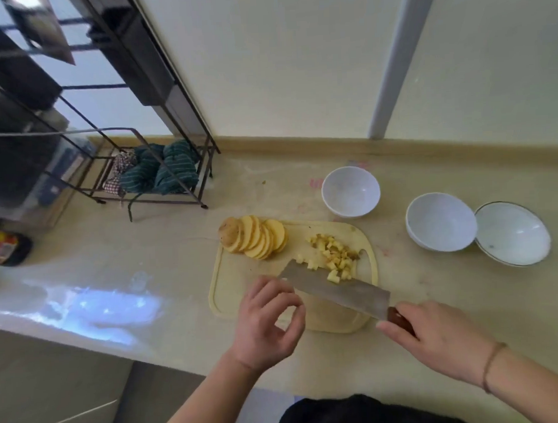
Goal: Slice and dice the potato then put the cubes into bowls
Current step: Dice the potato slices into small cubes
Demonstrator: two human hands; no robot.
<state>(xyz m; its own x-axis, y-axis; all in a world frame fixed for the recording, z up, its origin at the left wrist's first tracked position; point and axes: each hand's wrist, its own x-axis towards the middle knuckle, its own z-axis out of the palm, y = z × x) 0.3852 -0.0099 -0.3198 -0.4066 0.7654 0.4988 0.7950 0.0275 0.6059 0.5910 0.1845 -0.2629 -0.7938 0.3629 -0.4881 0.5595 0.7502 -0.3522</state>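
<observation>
Right hand [436,338] grips the handle of the cleaver [335,288], whose blade runs diagonally across the near half of the cutting board [224,297], tip to the left, a few potato cubes [335,253] resting on its flat and the main heap just beyond. Left hand [269,320] hovers by the blade tip, fingers [294,309] loosely curled, holding nothing. The fan of potato slices [256,238] lies at the board's far-left corner, nearer the left hand; three bowls [350,192] stand on the worktop [145,249] beyond and right, with open room between.
</observation>
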